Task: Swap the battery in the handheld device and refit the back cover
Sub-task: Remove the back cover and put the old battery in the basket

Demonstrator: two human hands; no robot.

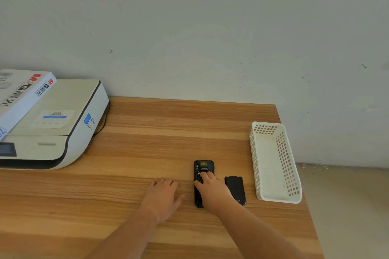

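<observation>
Under the right hand (212,190), the handheld device (202,183) lies face down on the table (147,143), long axis running away from the person, scanner end far. Fingertips press into its open back (battery step, apparently). The back cover (235,189) lies just right of the grip. The left hand (163,197) rests spread, empty. Next: seat or lift the battery squarely.

Black handheld device (203,166) and cover (235,189), white perforated basket (273,197), striped brown wood-grain table (147,132).

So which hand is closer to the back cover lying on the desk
Right. The right hand rests on the handheld device, just left of the back cover. The left hand lies flat farther left.
</observation>
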